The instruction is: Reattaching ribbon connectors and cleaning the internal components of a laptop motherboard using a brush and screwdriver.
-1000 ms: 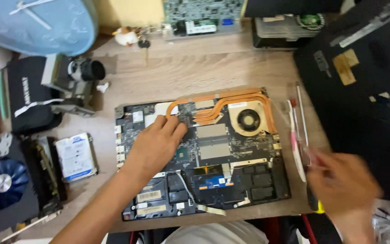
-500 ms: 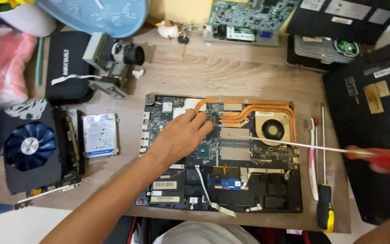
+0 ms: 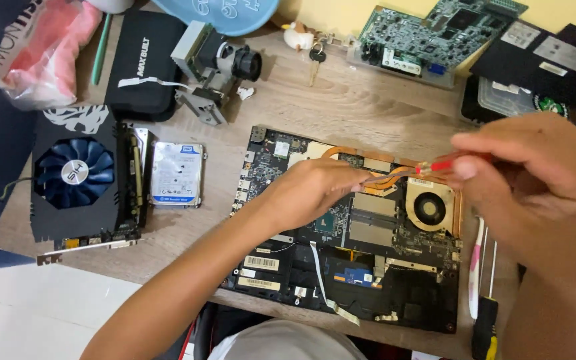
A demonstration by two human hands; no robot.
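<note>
The right hand [image 3: 528, 180] is now pinching a red-handled screwdriver [image 3: 438, 165] between thumb and fingers, high over the copper heat pipes [image 3: 385, 179]. Half a second earlier this hand was at the far right edge of the desk with the tool's long shaft pointing across; now it is coming in above the opened laptop [image 3: 348, 247], so the work on the board seems to be starting. The left hand [image 3: 308, 193] is resting on the board as before, fingers curled loosely with the tips pressing near the pipes, gripping nothing.

Counting outward: one cooling fan [image 3: 429, 205] is sitting in the laptop, and two more tools, a white-and-pink one [image 3: 476, 267] and a black-and-yellow screwdriver [image 3: 486, 327], are lying just beside its right edge. On the wooden desk [image 3: 301, 107] there are also one hard drive [image 3: 177, 175], one graphics card [image 3: 78, 183], one green circuit board [image 3: 428, 37] and one small camera [image 3: 218, 67].
</note>
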